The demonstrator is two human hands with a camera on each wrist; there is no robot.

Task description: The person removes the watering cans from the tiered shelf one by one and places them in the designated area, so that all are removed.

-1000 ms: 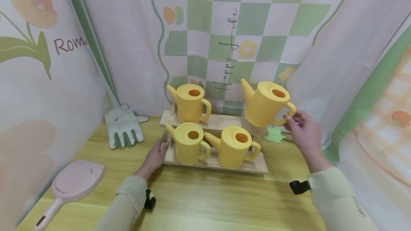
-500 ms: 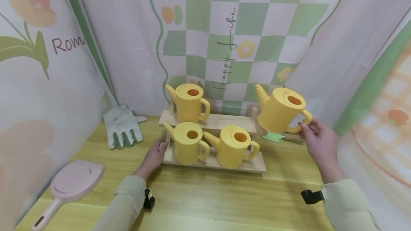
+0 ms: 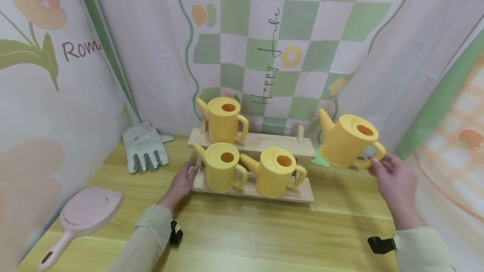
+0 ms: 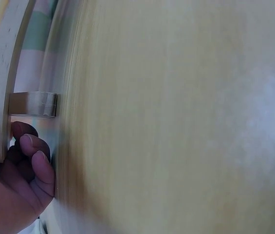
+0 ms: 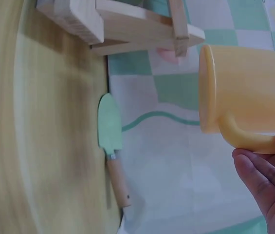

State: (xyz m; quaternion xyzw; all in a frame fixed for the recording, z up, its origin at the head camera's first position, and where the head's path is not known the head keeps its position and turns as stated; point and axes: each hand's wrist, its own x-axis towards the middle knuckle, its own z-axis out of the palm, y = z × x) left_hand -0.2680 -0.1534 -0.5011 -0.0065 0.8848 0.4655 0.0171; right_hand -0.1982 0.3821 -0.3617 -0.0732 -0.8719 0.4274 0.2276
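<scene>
We saw the yellow plastic watering can (image 3: 345, 144), handle (image 3: 380, 150) pinched by the right hand (image 3: 396, 181), shifted further frame right, off the pale wooden two-tier rack (image 3: 277, 143). Left hand (image 3: 184, 182) gripped the rack, mid-frame; three matching cans (image 3: 271, 177) remained.

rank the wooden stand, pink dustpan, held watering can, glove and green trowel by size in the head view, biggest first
1. Wooden stand
2. Pink dustpan and held watering can, too alike to rank
3. Glove
4. Green trowel, partly hidden
</scene>
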